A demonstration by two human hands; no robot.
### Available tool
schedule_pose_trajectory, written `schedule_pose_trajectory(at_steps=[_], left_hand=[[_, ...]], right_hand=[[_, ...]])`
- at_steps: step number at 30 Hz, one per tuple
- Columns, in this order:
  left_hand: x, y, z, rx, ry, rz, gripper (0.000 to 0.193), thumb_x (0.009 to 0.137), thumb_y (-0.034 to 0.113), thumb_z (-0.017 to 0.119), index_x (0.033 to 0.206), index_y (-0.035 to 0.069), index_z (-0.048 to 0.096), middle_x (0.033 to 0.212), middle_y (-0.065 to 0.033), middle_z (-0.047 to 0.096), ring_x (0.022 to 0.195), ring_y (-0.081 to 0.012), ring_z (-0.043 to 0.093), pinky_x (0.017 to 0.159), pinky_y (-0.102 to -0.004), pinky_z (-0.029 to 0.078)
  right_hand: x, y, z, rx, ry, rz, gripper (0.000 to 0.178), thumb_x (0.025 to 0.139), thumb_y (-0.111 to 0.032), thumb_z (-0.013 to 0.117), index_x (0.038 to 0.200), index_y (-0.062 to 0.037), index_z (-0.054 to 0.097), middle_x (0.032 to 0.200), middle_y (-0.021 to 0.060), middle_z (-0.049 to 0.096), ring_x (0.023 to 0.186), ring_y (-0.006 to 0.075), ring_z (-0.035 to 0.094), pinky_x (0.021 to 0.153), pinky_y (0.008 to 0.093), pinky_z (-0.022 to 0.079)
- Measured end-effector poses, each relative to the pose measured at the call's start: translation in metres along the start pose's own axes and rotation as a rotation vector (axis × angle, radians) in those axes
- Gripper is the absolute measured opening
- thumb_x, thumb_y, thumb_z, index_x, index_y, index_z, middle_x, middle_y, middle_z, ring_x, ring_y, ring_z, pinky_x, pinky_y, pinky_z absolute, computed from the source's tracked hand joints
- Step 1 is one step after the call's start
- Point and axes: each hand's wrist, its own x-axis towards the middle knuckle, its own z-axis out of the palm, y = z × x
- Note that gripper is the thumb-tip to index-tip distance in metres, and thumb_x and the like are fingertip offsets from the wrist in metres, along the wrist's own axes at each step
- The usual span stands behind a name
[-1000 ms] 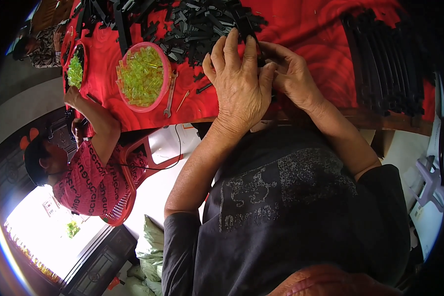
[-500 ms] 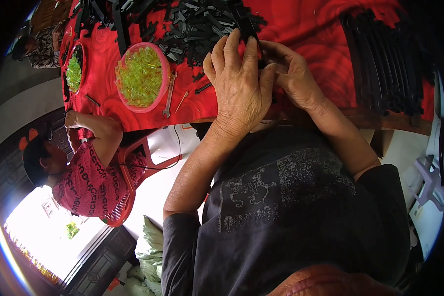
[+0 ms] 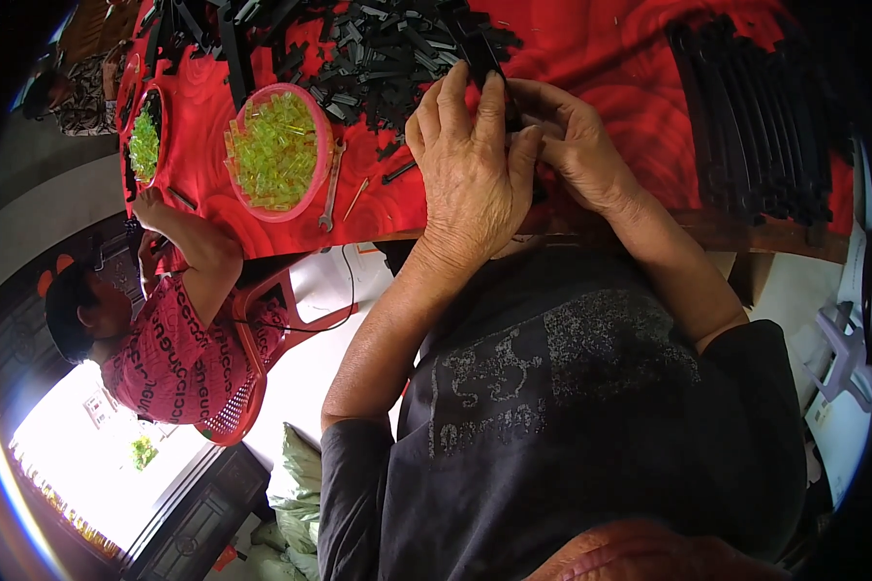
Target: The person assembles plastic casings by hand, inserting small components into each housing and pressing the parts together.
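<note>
A long black plastic strip (image 3: 479, 56) lies between my hands at the table's near edge, its far end pointing to the pile. My left hand (image 3: 470, 169) is laid over it with fingers bent round its side. My right hand (image 3: 579, 150) is closed at the strip's near end, thumb and fingertips drawn together; what they pinch is partly hidden by the left hand. Beyond my hands is a heap of small black plastic clips (image 3: 388, 58). To the left stands a pink bowl (image 3: 322, 174) filled with clear yellow-green tube pieces (image 3: 273, 145).
An open-end wrench (image 3: 331, 189), a thin wooden stick (image 3: 356, 198) and a black rod (image 3: 397, 173) lie by the bowl. Long black strips (image 3: 761, 136) are stacked at right on the red tablecloth (image 3: 610, 58). A seated co-worker (image 3: 179, 339) reaches toward another bowl (image 3: 165, 126) at left.
The co-worker's hand has moved up toward the far-left bowl, and dark parts now show by the other hand. My hands have shifted only slightly, still on the black strip.
</note>
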Motion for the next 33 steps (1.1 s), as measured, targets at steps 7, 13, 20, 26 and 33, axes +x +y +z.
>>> schedule_pose_trajectory(at_steps=[7, 13, 20, 26, 33], left_hand=[[-0.002, 0.000, 0.000, 0.000, -0.019, 0.030, 0.056, 0.088, 0.028, 0.069, 0.134, -0.001, 0.058, 0.143, -0.0269, 0.046, 0.131, -0.0421, 0.044, 0.109, -0.0541, 0.032], [-0.005, 0.001, -0.001, 0.010, -0.026, 0.052, 0.052, 0.088, 0.026, 0.069, 0.131, -0.002, 0.061, 0.143, -0.0268, 0.046, 0.130, -0.0418, 0.044, 0.108, -0.0542, 0.032], [-0.004, 0.003, -0.003, 0.026, -0.011, 0.067, 0.047, 0.089, 0.026, 0.068, 0.126, -0.002, 0.064, 0.142, -0.0263, 0.048, 0.128, -0.0417, 0.046, 0.107, -0.0541, 0.033], [-0.008, 0.003, -0.005, 0.043, -0.032, 0.062, 0.047, 0.091, 0.027, 0.066, 0.128, -0.001, 0.064, 0.142, -0.0264, 0.049, 0.128, -0.0410, 0.047, 0.107, -0.0540, 0.033], [-0.013, 0.004, -0.006, 0.059, -0.075, 0.032, 0.047, 0.093, 0.029, 0.064, 0.131, 0.001, 0.063, 0.144, -0.0244, 0.048, 0.129, -0.0406, 0.047, 0.107, -0.0579, 0.031]], right_hand=[[-0.002, 0.000, 0.001, 0.015, -0.005, -0.004, 0.055, 0.092, 0.006, 0.065, 0.144, -0.0012, 0.049, 0.135, 0.0098, 0.059, 0.126, 0.0194, 0.059, 0.105, 0.0310, 0.052], [-0.003, 0.002, 0.000, 0.038, -0.003, 0.004, 0.057, 0.092, 0.004, 0.068, 0.145, -0.0008, 0.048, 0.136, 0.0109, 0.059, 0.127, 0.0206, 0.059, 0.105, 0.0319, 0.053], [-0.004, 0.000, -0.001, -0.002, -0.008, -0.020, 0.057, 0.092, 0.001, 0.071, 0.145, 0.0002, 0.049, 0.139, 0.0124, 0.059, 0.127, 0.0212, 0.059, 0.107, 0.0333, 0.052], [-0.006, 0.007, -0.003, 0.032, -0.025, -0.038, 0.056, 0.091, 0.003, 0.070, 0.144, 0.0001, 0.050, 0.136, 0.0121, 0.061, 0.126, 0.0203, 0.060, 0.105, 0.0324, 0.053], [-0.009, 0.009, -0.001, -0.047, -0.001, -0.066, 0.056, 0.090, 0.008, 0.066, 0.143, 0.0001, 0.052, 0.134, 0.0113, 0.062, 0.124, 0.0189, 0.060, 0.103, 0.0305, 0.053]])
